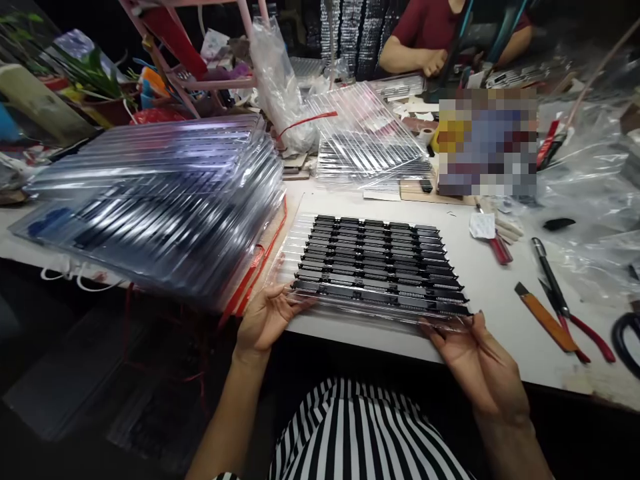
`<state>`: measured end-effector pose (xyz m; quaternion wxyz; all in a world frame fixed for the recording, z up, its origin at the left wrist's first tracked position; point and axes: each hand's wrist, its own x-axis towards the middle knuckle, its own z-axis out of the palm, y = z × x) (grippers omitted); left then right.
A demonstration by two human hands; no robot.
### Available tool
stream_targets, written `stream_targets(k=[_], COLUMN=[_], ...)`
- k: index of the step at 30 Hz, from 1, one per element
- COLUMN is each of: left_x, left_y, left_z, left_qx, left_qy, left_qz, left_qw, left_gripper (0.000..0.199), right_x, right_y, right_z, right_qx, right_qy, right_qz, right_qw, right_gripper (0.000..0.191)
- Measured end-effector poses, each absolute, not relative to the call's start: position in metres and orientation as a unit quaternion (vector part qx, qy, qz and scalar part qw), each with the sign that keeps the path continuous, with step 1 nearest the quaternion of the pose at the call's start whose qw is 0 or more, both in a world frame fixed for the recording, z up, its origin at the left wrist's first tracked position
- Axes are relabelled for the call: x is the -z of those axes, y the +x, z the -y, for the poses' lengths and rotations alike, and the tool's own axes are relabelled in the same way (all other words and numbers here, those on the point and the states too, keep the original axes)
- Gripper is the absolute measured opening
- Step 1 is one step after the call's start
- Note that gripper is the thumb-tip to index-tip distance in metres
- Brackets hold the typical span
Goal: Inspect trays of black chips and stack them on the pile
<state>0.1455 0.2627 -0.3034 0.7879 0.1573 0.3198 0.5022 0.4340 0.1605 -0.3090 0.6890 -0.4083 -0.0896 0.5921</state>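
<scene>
A clear plastic tray (287, 261) filled with rows of small black comb-like parts (379, 263) lies at the front of the white table. My left hand (267, 315) grips its near left corner, thumb and fingers closed on the rim. At the near right corner my right hand (483, 363) pinches the edge, the fingers partly under the tray. The tray's near edge reaches toward the table's front edge, and I cannot tell whether it is slightly lifted.
Left stands a tall stack of clear trays (150, 220) beside red straps (250, 283). More trays (370, 137) lie behind. On the right are pliers (563, 293), an orange-handled cutter (545, 317), black scissors (627, 340) and plastic bags (595, 200). A person (425, 40) sits opposite.
</scene>
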Motion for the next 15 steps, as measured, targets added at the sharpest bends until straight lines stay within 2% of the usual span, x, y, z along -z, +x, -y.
stream_targets(k=[4, 8, 11, 15], left_x=[0.301, 0.302, 0.303, 0.304], left_y=[0.146, 0.145, 0.145, 0.146], left_z=[-0.263, -0.265, -0.266, -0.267], left_qx=[-0.498, -0.496, -0.505, -0.512], left_qy=[0.186, 0.220, 0.212, 0.209], left_qz=[-0.330, -0.322, -0.313, -0.300], left_qw=[0.780, 0.776, 0.775, 0.778], left_gripper=[0.053, 0.052, 0.049, 0.049], right_x=[0.304, 0.300, 0.300, 0.304], right_y=[0.442, 0.447, 0.445, 0.442], right_z=[-0.161, -0.164, -0.166, -0.166], right_qx=[-0.600, -0.577, -0.543, -0.518], right_qy=[-0.432, -0.482, -0.495, -0.488], right_qz=[0.140, 0.206, 0.248, 0.261], right_qw=[0.659, 0.627, 0.631, 0.652], right_gripper=[0.023, 0.038, 0.045, 0.043])
